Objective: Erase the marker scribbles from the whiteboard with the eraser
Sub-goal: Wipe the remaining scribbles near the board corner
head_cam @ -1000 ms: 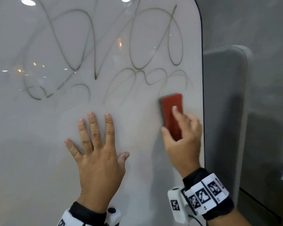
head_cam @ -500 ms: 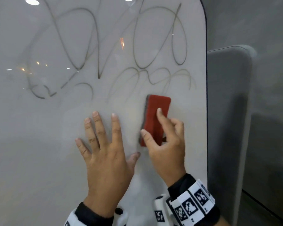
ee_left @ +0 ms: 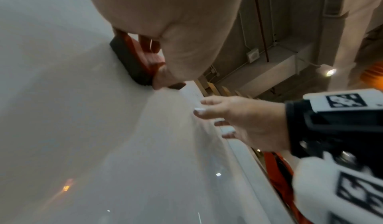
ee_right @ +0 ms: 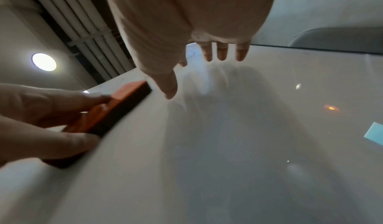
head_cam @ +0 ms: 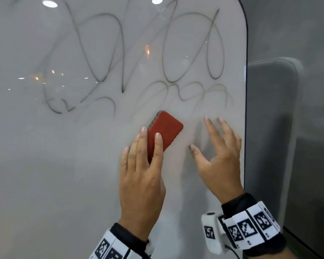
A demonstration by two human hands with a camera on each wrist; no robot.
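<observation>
Pressed flat under my left hand [head_cam: 141,176], the red eraser [head_cam: 165,131] sits against the whiteboard [head_cam: 64,174]; the fingers [head_cam: 158,144] lie straight over its back, and in the right wrist view the thumb [ee_right: 51,145] and a finger bracket its long edges, so I read it as a light hold with extended fingers rather than a wrapped fist. From the left wrist view I can see the dark felt face [ee_left: 130,62] of the eraser against the board surface, with the red back turned toward my palm. It is tilted, its upper end leaning right, and it lies just below the lowest loops of the marker scribbles [head_cam: 157,58], in the right half of the board.

My right hand [head_cam: 219,161] holds nothing. Its fingers are spread and relaxed, raised beside the eraser on its right, near the board's rounded right edge; I cannot tell whether the fingertips touch the surface. A soft shadow of that hand falls on the board beneath it.

Grey looping lines cover the upper part of the board, with ceiling lights reflected among them. Both wrists carry black bands with white patterned marker blocks [head_cam: 249,228]. Beyond the board's right edge stands a grey padded panel [head_cam: 269,128].
</observation>
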